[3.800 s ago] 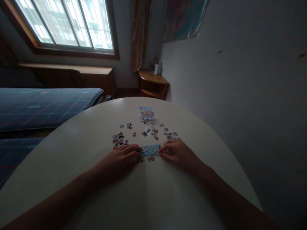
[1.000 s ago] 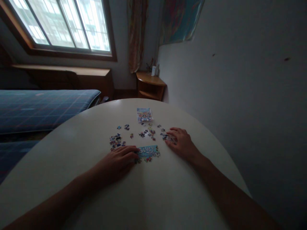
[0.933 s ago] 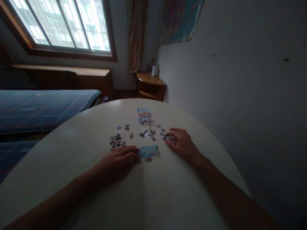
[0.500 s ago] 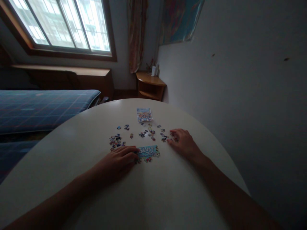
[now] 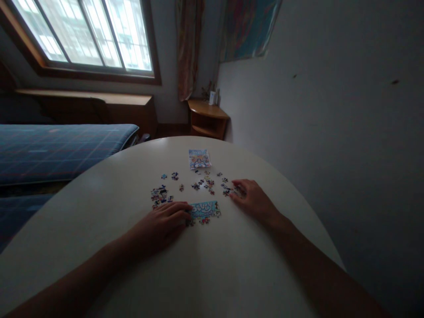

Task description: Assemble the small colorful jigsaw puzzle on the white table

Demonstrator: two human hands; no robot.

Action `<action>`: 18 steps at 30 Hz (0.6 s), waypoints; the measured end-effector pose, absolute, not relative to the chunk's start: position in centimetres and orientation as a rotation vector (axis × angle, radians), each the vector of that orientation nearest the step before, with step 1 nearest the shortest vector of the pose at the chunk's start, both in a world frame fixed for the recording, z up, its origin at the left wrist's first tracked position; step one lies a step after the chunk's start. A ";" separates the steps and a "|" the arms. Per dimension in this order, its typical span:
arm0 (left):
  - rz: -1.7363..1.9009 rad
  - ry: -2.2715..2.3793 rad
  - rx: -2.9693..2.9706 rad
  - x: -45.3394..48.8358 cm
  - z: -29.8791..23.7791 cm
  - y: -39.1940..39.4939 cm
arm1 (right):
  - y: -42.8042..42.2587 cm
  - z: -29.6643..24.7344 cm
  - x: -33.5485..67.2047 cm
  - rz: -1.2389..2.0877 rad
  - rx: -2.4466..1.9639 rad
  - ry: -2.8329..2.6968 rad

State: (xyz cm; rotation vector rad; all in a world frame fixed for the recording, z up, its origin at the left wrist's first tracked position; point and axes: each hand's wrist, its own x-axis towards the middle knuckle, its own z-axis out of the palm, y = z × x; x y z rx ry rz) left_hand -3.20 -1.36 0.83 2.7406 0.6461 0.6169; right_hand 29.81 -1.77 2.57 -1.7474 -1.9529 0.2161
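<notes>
At middle of surface: assembled puzzle strip, left end touching fingertips of left hand. Rests palm-down, fingers extended, gripping nothing. Just beyond strip's right end, apart from it: right hand, curled over loose pieces; cannot tell whether pinching one.

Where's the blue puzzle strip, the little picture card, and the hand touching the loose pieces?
blue puzzle strip (image 5: 205, 207), head view, middle of its joined pieces.
picture card (image 5: 199, 158), head view, centre of its face.
right hand (image 5: 253, 199), head view, back of the hand.
</notes>
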 end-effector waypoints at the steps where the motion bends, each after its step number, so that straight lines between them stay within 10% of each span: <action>1: 0.614 0.648 2.739 -3.2 0.8 -1.4 | -1.8 2.6 29.8 0.225 -1.751 -1.950; 18: 0.610 0.651 2.733 -3.3 0.7 -1.4 | -1.7 2.5 29.6 0.230 -1.731 -1.911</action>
